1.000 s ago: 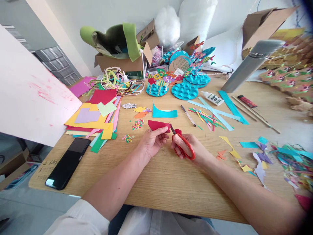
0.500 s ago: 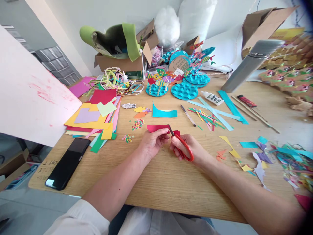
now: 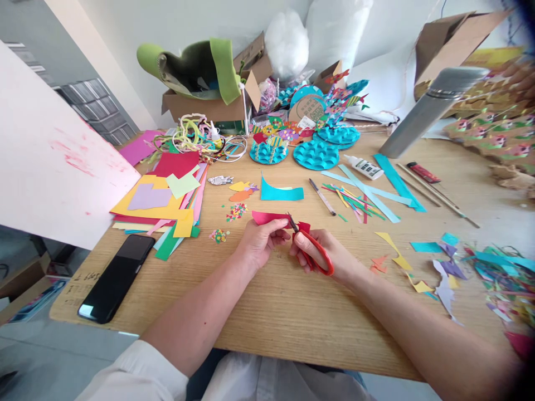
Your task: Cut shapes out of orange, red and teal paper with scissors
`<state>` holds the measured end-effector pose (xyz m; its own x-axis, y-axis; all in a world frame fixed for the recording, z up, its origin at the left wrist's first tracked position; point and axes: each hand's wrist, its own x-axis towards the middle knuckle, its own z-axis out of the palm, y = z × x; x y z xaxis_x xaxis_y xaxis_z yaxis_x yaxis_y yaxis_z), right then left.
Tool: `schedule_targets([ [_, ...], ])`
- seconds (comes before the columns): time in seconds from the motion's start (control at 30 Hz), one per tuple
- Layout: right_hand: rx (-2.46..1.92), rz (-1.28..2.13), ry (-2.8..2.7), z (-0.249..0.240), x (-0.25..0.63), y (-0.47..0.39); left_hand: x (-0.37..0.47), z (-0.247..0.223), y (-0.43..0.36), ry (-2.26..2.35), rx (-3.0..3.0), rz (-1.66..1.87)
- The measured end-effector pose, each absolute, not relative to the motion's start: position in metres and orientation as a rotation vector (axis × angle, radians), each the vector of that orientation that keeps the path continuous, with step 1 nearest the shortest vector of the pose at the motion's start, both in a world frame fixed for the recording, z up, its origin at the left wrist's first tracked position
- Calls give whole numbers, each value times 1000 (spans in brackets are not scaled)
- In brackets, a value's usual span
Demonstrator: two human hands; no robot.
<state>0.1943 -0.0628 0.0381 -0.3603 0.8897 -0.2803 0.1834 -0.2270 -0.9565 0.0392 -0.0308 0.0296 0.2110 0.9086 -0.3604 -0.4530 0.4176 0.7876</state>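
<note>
While the left hand [image 3: 263,242] pinches the red paper [image 3: 267,217] between thumb and fingers, the right hand [image 3: 320,250] is closed around the red-handled scissors [image 3: 326,259], and here are the blades, right up at the paper by the left thumb! That paper sits just above the near-middle of the table [image 3: 267,312], its long axis running left to right, one narrow end aimed left. The scissors lie on a slant: handles toward the lower right, tips pointing left and away from the body. More red shows behind the blades on the right, though whether it joins the same sheet is hard to say from this angle. Just beyond, a blue paper piece [image 3: 282,193] stretches crosswise, its sharp corner pointing away at the left, with a pen [image 3: 321,196] slanting beside it.
</note>
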Motion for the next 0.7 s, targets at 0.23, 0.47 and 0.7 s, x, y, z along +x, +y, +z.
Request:
schedule_targets([
  [0.23,-1302,1636,-1470,40,193,-62,39,33,-32,928,620,1012],
  [0.47,-1315,1644,-1473,43,194,-63,38,33,-31,907,632,987],
  [0.7,-1342,1644,-1445,44,194,-63,38,33,-30,918,616,983],
])
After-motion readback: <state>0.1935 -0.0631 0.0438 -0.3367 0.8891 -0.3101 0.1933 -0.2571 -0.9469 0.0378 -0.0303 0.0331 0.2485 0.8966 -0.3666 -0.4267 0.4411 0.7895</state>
